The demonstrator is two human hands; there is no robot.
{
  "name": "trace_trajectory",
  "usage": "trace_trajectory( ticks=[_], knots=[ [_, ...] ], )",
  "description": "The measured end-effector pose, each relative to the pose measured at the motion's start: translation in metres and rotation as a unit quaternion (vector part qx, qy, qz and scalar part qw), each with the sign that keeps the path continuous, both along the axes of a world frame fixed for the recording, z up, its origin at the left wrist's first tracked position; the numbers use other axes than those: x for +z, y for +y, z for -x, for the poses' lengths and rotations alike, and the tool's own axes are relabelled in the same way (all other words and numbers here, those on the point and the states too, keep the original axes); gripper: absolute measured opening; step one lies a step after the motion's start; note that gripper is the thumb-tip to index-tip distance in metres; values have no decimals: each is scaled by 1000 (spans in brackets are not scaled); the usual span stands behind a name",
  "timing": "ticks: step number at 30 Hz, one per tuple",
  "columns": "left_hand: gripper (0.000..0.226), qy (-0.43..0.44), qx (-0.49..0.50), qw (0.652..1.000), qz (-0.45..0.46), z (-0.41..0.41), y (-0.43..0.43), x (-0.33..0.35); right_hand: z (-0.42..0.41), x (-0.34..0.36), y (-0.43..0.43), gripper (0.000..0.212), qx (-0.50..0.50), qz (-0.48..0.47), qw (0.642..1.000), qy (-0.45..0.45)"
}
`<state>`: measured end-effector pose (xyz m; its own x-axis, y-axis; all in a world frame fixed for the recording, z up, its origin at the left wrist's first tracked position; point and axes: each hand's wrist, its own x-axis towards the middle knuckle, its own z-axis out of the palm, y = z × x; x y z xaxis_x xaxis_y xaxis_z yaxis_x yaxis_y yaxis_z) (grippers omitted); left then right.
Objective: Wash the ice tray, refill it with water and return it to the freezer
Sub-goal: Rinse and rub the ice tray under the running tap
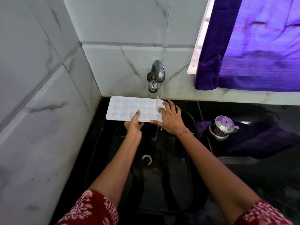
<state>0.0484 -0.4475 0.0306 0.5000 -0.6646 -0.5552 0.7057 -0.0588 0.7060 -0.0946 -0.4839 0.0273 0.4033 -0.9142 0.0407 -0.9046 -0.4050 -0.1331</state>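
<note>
A white ice tray [125, 108] with star-shaped cups is held level over the back of the black sink [183, 189]. Water streams from the steel tap [158, 73] onto the tray's right end and spills off into the basin. My left hand [134, 125] grips the tray's near edge, thumb on top and fingers underneath. My right hand [170, 120] lies spread over the tray's right end, fingers straight on the wet cups, thumb along the near edge.
A drain [146, 159] sits mid-basin. On the black counter to the right stands a steel kettle [221, 127] on a dark purple cloth [259, 143]. A purple curtain [253, 46] hangs at the window. Marble-tiled walls close in at left and behind.
</note>
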Motion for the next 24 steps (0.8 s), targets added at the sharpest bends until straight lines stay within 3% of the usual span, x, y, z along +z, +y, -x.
trace_trajectory(
  ticks=[3, 7, 11, 17, 24],
  knots=[
    [45, 0, 8, 1000, -2, 7, -1, 0, 2, -2, 1, 76, 18, -8, 1000, -14],
    [39, 12, 43, 999, -8, 9, -1, -3, 16, -4, 4, 56, 41, 21, 997, -58],
    [36, 37, 81, 996, 4, 12, 1, -3, 20, -6, 6, 39, 61, 56, 996, -36],
    [49, 69, 73, 994, 39, 10, 8, -3, 15, -1, 0, 37, 97, 65, 993, -10],
    [49, 82, 40, 994, 59, 7, 11, -5, 16, 1, 2, 36, 88, 82, 993, 0]
  ],
)
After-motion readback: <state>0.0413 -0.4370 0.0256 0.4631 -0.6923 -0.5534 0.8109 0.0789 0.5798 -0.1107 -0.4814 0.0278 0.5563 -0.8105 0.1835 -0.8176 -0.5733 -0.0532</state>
